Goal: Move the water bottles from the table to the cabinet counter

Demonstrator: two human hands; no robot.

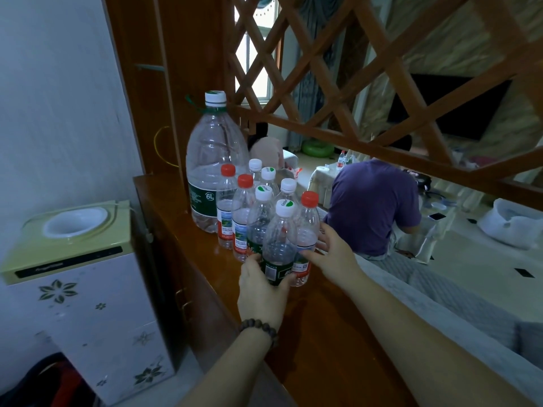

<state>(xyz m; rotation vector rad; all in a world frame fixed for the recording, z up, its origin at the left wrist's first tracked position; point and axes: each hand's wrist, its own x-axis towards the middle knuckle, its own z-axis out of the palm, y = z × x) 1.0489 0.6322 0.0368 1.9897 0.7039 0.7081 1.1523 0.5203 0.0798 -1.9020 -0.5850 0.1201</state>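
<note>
**Bottles Landing on the Counter**

Left hand (261, 292) wrapped low around a white-capped bottle (279, 245), fingers curled at its dark label. Right hand (332, 254) spread loosely, fingertips touching the red-capped bottle (305, 236) just right of it — probably steadying both while setting them down upright. Behind these, more small bottles (249, 212) packed tight, with the big jug (213, 168) at the back, all on the wooden counter (323, 318). Front pair close to the counter's right edge — little margin there. Bare wood nearer the camera, open for more. No table visible from here.
</note>
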